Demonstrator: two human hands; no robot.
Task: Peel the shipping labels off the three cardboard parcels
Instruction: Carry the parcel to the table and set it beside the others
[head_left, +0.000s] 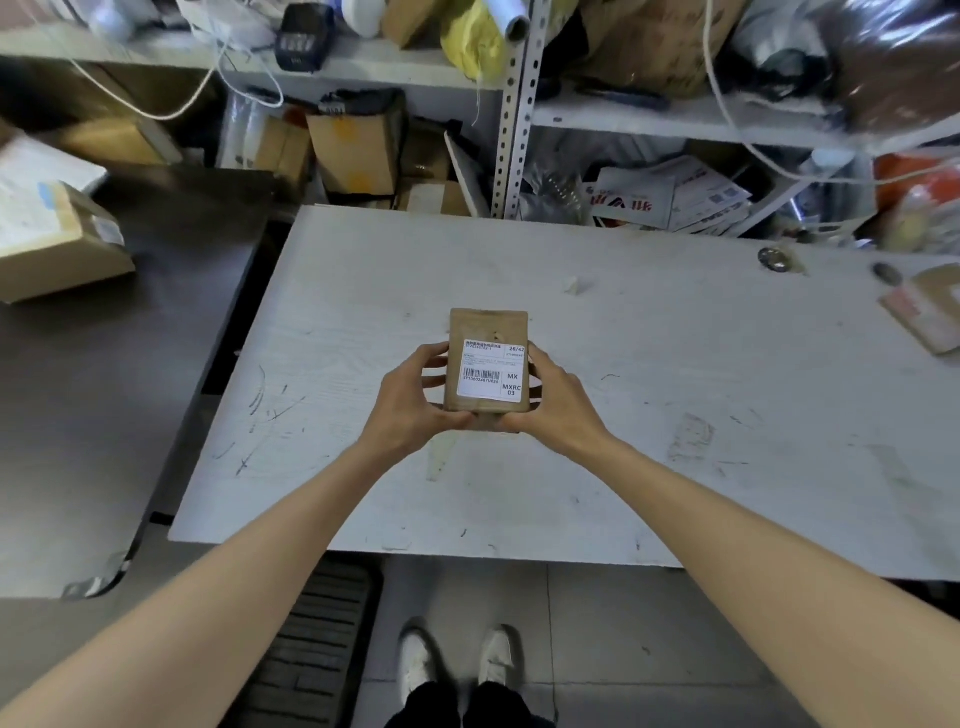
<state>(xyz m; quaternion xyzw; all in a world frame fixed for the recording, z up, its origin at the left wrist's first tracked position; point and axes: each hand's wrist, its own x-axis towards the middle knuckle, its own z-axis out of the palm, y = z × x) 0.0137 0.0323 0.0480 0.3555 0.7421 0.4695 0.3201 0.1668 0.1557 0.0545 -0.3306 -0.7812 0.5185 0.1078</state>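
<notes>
We note one parcel (488, 364) held over the middle of the table (649, 395), label (491, 370) on its upper face. The left hand (410, 400) holds its left side, the right hand (558, 402) its right. A second parcel (930, 312) lies at the right edge. A third parcel (57, 244) sits on the counter (130, 389) beyond the left edge. Shelving (514, 104) stands behind the rear edge.
</notes>
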